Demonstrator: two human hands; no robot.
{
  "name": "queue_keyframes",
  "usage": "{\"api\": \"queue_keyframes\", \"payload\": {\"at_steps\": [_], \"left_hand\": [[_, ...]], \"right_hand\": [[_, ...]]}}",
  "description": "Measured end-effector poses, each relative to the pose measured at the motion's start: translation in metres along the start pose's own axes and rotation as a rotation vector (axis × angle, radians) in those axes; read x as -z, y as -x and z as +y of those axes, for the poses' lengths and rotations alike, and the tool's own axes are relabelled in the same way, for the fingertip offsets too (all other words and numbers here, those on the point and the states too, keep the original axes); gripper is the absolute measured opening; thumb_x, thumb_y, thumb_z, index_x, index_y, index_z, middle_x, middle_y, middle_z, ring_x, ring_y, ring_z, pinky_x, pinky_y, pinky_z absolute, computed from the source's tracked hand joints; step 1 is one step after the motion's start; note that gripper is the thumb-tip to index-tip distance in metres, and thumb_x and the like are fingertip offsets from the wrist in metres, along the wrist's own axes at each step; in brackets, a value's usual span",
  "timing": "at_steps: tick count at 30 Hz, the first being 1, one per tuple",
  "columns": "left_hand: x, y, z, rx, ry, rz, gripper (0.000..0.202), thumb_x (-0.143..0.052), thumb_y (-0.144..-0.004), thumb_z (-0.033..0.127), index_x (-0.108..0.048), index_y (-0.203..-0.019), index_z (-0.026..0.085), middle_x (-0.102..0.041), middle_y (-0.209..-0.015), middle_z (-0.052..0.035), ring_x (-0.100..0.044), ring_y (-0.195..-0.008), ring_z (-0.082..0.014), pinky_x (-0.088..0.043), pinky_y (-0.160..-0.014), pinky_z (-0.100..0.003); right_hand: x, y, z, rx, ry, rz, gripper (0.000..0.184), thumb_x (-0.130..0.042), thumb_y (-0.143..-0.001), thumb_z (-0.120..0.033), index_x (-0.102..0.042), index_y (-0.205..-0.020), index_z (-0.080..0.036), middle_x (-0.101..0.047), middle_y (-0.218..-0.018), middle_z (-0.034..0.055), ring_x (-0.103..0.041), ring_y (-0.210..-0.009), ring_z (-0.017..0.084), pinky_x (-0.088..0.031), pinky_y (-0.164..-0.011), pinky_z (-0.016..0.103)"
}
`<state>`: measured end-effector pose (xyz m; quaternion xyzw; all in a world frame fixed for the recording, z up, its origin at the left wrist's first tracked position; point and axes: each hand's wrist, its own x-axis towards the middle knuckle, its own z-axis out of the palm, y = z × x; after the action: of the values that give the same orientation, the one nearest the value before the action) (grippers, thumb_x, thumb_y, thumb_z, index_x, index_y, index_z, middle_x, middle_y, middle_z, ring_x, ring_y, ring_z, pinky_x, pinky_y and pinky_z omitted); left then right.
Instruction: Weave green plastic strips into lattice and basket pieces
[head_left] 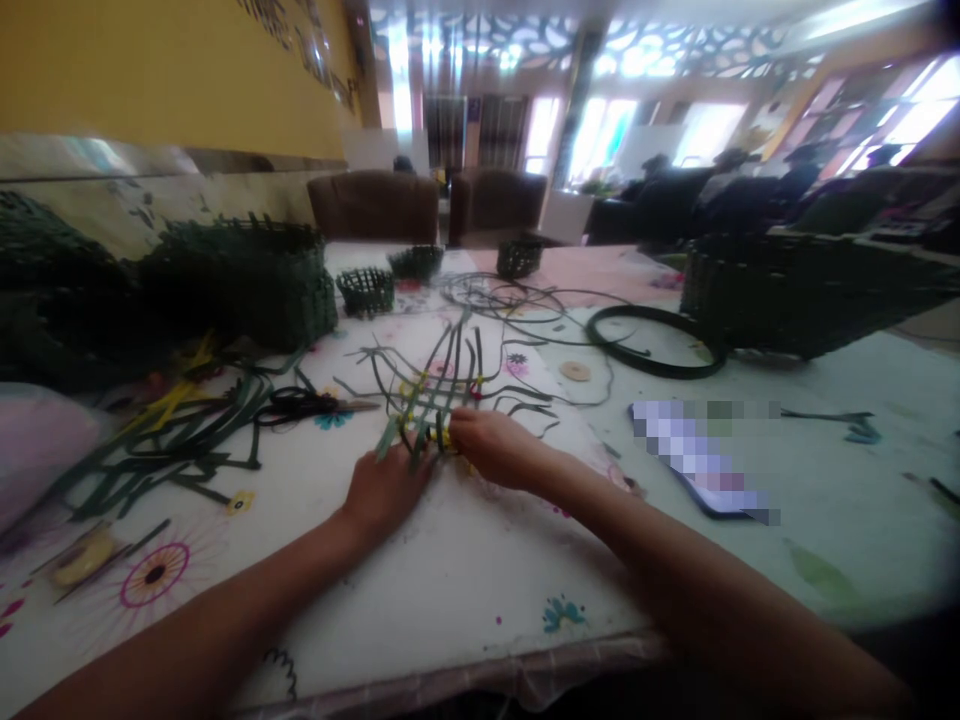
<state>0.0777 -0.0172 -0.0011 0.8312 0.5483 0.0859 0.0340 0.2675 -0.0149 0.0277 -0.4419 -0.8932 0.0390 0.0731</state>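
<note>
A loosely woven piece of flat green strips point(429, 398) lies on the table, its loose ends fanning out on the far side and to both sides. Yellow bits show along its edges, and a red bit at its right. At its near left edge, my left hand point(390, 488) is closed on the weave, its fingertips partly hidden by strips. My right hand point(491, 445) pinches the near right edge, where a strip and something yellow meet; its fingertips are blurred. Black-handled scissors point(300, 402) lie left of the weave, blades toward it.
Loose green strips point(180, 425) are heaped at left. Dark woven baskets stand left point(247, 280) and right point(795, 295), with smaller ones point(366, 290) farther back. A coiled green strip point(600, 345), a tape roll point(575, 371) and a blurred-out phone point(694, 460) lie on the right.
</note>
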Motion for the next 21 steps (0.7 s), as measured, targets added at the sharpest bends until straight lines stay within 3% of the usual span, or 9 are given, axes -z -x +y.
{"api": "queue_keyframes", "payload": {"at_steps": [4,8,16,21], "left_hand": [[-0.005,-0.001,-0.002,-0.084,-0.053,0.004,0.028,-0.041,-0.095,0.031,-0.06,-0.111,0.02,-0.068,-0.106,-0.0115,-0.065,-0.095,-0.027,-0.048,-0.075,-0.035],[-0.003,-0.003,-0.003,-0.012,0.005,-0.012,0.021,-0.042,-0.093,0.028,-0.062,-0.099,0.022,-0.07,-0.091,-0.0068,-0.065,-0.089,-0.0258,-0.046,-0.073,-0.034],[0.006,-0.002,-0.002,-0.01,0.205,-0.069,0.018,-0.048,-0.089,0.029,-0.062,-0.093,0.02,-0.067,-0.092,-0.0066,-0.063,-0.082,-0.0225,-0.041,-0.07,-0.031],[0.005,-0.004,-0.01,-0.018,0.516,-0.071,0.022,-0.047,-0.088,0.036,-0.06,-0.084,0.019,-0.066,-0.086,-0.0046,-0.061,-0.083,-0.0214,-0.041,-0.07,-0.029]], "right_hand": [[0.005,-0.001,-0.003,0.015,0.01,-0.024,0.016,-0.049,-0.081,-0.001,-0.058,-0.085,-0.014,-0.06,-0.092,0.0057,-0.054,-0.07,0.012,-0.034,-0.059,0.024],[0.017,-0.007,-0.007,-0.016,0.049,-0.073,0.015,-0.051,-0.08,-0.002,-0.06,-0.083,-0.013,-0.063,-0.09,0.0077,-0.056,-0.07,0.014,-0.033,-0.058,0.025],[0.021,-0.018,-0.012,-0.111,-0.008,-0.156,0.015,-0.053,-0.082,-0.01,-0.068,-0.079,-0.012,-0.07,-0.087,0.0112,-0.06,-0.073,0.017,-0.034,-0.06,0.025],[0.01,-0.016,-0.011,-0.218,-0.264,-0.022,0.015,-0.056,-0.076,-0.012,-0.071,-0.079,-0.015,-0.069,-0.079,0.0059,-0.057,-0.069,0.013,-0.034,-0.06,0.022]]}}
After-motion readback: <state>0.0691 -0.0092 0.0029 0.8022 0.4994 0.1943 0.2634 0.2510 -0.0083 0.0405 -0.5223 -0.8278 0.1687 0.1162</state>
